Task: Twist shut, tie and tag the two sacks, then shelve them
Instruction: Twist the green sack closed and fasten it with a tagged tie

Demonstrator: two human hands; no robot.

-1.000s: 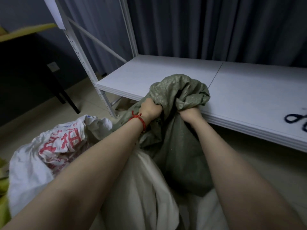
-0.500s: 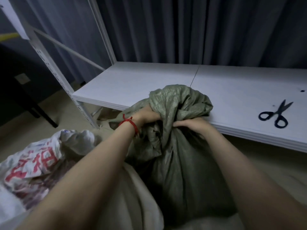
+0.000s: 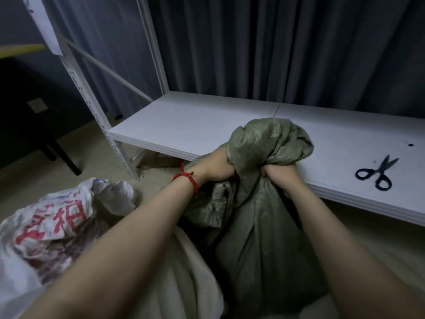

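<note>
Near left on the floor sat the white sack [image 3: 53, 226] with red print, top crumpled. In the middle the green sack [image 3: 259, 231] stood against the front edge of the shelf [image 3: 195, 125], its bunched neck poking over that edge. Left hand [image 3: 218, 166] and right hand [image 3: 279, 174] both clenched round the neck, side by side. Scissors [image 3: 377, 173] lay far right on the board, with wide white surface stretching left to the upright

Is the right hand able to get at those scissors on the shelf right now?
Probably yes: the scissors lie in the open on the shelf, right of the right hand, nothing between. But that hand grips the neck of the green sack and must let go first.
</note>
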